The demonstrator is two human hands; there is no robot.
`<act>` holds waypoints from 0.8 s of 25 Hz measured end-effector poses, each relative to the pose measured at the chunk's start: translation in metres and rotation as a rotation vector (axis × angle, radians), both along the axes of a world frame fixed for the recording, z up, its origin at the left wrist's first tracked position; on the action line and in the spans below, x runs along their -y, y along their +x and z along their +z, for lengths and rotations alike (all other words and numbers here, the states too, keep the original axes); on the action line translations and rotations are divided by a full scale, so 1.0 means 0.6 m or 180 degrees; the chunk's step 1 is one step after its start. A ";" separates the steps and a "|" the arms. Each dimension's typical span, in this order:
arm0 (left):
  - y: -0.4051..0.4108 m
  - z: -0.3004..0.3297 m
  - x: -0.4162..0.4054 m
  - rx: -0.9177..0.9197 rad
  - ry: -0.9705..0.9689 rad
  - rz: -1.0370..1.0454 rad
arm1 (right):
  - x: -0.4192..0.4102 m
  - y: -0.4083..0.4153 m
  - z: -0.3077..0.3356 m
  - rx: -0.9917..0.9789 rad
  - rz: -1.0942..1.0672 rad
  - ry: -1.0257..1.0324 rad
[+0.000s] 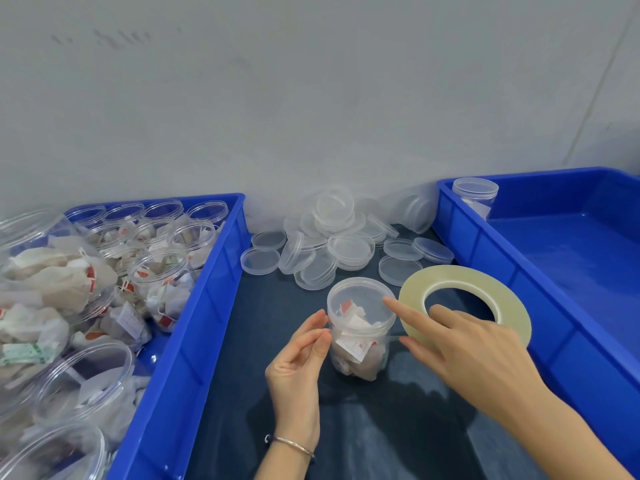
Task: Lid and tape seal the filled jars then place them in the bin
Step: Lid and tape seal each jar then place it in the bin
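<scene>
at far left, a blue bin (194, 334) holds open filled jars (162, 271). on the dark tabletop (381, 427) the lidded jar (360, 327) stands upright between both hands. it looks light, thin-walled and slick, so best steadied by its sides under the lid. left hand (298, 368) has thumb and fingers pinched close at the jar's left wall, seemingly on a tape end, though that is too faint to confirm. right hand (474, 355) holds the tape roll (464, 299), forefinger stretched to the lid edge. farther right, a second bin (588, 265) holds one sealed jar (476, 195).
</scene>
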State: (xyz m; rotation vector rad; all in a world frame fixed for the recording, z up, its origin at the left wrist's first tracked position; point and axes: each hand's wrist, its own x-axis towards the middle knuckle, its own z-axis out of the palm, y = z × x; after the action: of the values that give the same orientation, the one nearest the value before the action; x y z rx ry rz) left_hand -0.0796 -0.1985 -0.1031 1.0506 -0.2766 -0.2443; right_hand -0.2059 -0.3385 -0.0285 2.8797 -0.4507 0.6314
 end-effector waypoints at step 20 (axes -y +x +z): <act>0.001 -0.008 -0.016 -0.0006 0.0109 -0.0153 | 0.010 -0.005 0.019 -0.0312 0.0287 0.0304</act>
State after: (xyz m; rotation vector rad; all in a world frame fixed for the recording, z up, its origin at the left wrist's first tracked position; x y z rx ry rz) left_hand -0.0788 -0.1890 -0.1078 1.0784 -0.2972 -0.2942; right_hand -0.2088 -0.3446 -0.0170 3.0198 -0.3481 0.4915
